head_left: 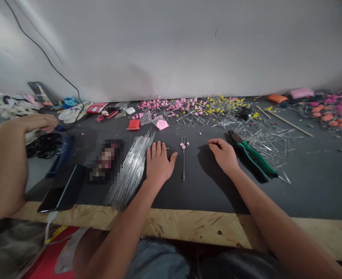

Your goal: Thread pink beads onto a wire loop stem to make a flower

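My left hand lies flat on the dark table mat with its fingers stretched out, beside a bundle of thin silvery wires. A short thin pink piece shows between its index finger and thumb. Between my hands lies a twisted wire stem with a looped top and small pink bits on it; neither hand touches it. My right hand is curled, thumb and index finger pressed together; whatever is in them cannot be made out. Green-handled pliers lie right of it.
Wire stems with pink tips and yellow tips lie along the wall. Loose wires spread behind the pliers. Red and pink packets lie ahead. A dark phone and another person's arm are at left.
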Demonstrator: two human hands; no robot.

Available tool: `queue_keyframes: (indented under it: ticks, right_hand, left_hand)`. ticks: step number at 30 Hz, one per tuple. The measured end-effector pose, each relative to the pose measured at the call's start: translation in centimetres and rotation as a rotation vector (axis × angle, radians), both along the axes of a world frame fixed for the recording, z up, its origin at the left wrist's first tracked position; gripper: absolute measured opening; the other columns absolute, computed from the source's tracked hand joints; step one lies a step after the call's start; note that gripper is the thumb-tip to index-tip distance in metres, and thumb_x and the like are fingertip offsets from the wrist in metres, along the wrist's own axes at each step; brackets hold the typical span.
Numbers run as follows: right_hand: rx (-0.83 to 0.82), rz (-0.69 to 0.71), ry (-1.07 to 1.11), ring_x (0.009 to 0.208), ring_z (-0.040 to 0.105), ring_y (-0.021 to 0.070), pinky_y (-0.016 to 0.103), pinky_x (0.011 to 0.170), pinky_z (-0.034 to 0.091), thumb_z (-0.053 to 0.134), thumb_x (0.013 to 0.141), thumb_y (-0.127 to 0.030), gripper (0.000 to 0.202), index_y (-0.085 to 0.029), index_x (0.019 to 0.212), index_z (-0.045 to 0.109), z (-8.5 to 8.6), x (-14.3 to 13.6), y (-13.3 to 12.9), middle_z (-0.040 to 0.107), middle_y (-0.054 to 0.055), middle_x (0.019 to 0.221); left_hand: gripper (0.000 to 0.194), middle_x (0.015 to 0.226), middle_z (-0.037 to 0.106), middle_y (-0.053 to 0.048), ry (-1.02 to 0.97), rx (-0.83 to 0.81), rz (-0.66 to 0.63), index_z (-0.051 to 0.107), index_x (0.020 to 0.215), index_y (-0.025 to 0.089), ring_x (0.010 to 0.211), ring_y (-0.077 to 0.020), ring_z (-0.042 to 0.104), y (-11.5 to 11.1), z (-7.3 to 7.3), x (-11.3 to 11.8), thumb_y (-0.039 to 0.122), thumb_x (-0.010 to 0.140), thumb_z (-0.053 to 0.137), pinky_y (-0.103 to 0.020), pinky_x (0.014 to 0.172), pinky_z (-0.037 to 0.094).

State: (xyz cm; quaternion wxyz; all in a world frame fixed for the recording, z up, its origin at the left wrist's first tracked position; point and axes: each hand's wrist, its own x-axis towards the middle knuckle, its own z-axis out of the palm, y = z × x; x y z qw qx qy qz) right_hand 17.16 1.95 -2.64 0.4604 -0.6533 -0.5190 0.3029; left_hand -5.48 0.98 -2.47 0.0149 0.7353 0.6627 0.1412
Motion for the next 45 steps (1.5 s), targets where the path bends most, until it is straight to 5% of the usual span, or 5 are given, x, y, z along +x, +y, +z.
queue_keyframes:
  ticks: [5,10,21,45]
  right_hand:
    - [-0.003,0.010,0.011,0.052,0.043,0.0130,0.025,0.049,0.031,0.050,0.073,-0.033,0.025,-0.019,0.087,0.066,-0.1,0.0,0.0,0.056,0.000,0.062]
    - [0.014,-0.001,0.015,0.055,0.045,0.0131,0.025,0.051,0.031,0.050,0.073,-0.031,0.023,-0.020,0.085,0.066,-0.1,0.0,0.0,0.058,0.000,0.066]
    - [0.000,-0.001,0.016,0.052,0.042,0.0121,0.025,0.049,0.030,0.050,0.072,-0.031,0.023,-0.020,0.085,0.066,-0.1,-0.1,0.0,0.056,0.000,0.063]
    - [-0.003,0.003,0.005,0.052,0.043,0.0125,0.025,0.049,0.031,0.049,0.072,-0.031,0.023,-0.021,0.085,0.066,0.1,-0.1,0.0,0.055,-0.001,0.061]
  left_hand:
    - [0.071,0.142,0.031,-0.014,0.200,-0.023,0.010,0.031,0.136,0.006,0.134,-0.0272,0.019,-4.1,0.7,-0.3,0.055,0.087,0.015,-0.044,0.110,0.013]
    - [0.069,0.143,0.031,-0.013,0.253,-0.040,0.002,0.032,0.135,0.007,0.134,-0.0268,0.019,-5.6,1.1,-0.4,0.053,0.087,0.015,-0.044,0.110,0.015]
    - [0.064,0.145,0.027,-0.009,0.248,-0.044,-0.006,0.032,0.137,0.018,0.135,-0.0289,0.017,-4.6,1.3,0.0,0.056,0.086,0.019,-0.049,0.108,0.015]
    - [0.066,0.145,0.029,-0.002,0.204,-0.061,-0.053,0.021,0.141,0.016,0.135,-0.0289,0.013,-4.6,1.2,-0.1,0.054,0.087,0.016,-0.048,0.109,0.013]
